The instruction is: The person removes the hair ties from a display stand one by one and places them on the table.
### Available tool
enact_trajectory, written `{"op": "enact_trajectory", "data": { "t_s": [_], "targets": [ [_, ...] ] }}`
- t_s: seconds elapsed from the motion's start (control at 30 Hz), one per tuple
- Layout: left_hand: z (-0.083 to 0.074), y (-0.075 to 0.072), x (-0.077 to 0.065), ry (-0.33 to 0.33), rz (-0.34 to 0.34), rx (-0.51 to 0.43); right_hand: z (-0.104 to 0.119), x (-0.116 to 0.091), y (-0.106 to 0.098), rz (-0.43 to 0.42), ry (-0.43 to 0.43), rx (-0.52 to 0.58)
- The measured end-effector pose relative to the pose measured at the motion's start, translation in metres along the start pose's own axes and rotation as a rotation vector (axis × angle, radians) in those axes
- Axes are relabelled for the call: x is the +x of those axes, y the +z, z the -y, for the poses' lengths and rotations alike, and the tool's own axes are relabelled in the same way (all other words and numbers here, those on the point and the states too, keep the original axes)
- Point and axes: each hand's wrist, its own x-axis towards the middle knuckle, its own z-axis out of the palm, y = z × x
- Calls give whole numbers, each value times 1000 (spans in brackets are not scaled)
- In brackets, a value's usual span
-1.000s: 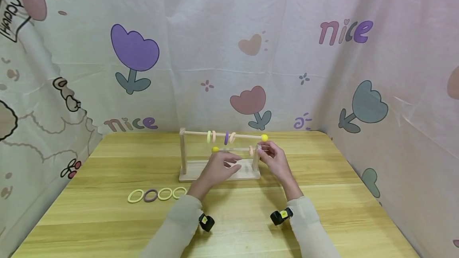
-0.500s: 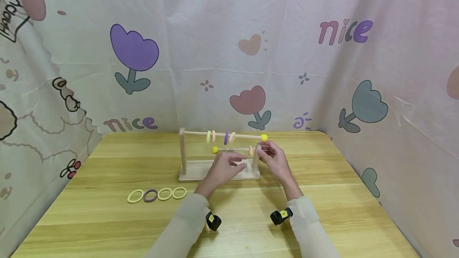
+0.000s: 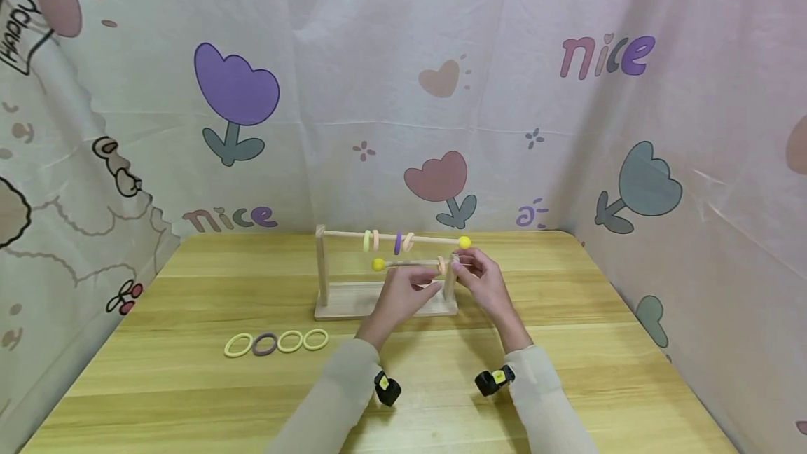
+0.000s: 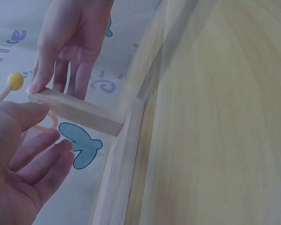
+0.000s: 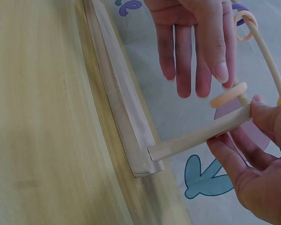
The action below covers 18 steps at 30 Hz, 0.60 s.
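Observation:
A wooden rack (image 3: 343, 303) has two rods tipped with yellow balls. My right hand (image 3: 485, 282) pinches the top of its short post (image 5: 196, 134) between thumb and fingers. An orange ring (image 5: 228, 95) hangs on the lower rod (image 3: 410, 263), close to that post. My left hand (image 3: 400, 294) is in front of this rod, fingers loosely extended; its index fingertip is right at the ring in the right wrist view. On the upper rod (image 3: 431, 239) hang a light green ring (image 3: 367, 241), a purple ring (image 3: 398, 242) and two orange ones.
Left of the rack's front, a purple ring (image 3: 265, 344) and three yellow rings (image 3: 238, 345) lie in a row on the wooden table (image 3: 157, 398). A tall post (image 3: 322, 268) stands at the rack's left end. Printed cloth (image 3: 353, 76) hangs behind and at both sides.
My left hand has moved right along the lower rod, up to the orange ring. The right hand stays on the short post, and the rings keep their places.

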Motion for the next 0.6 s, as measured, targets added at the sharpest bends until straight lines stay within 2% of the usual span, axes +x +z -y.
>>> {"op": "enact_trajectory", "data": {
  "t_s": [0.33,0.6],
  "targets": [
    [-2,10,3,25,-58,-56,2,-1,0,2,-16,4],
    [-6,18,6,-12,-115,-41,3,-1,0,3,-9,2]
  ]
}}
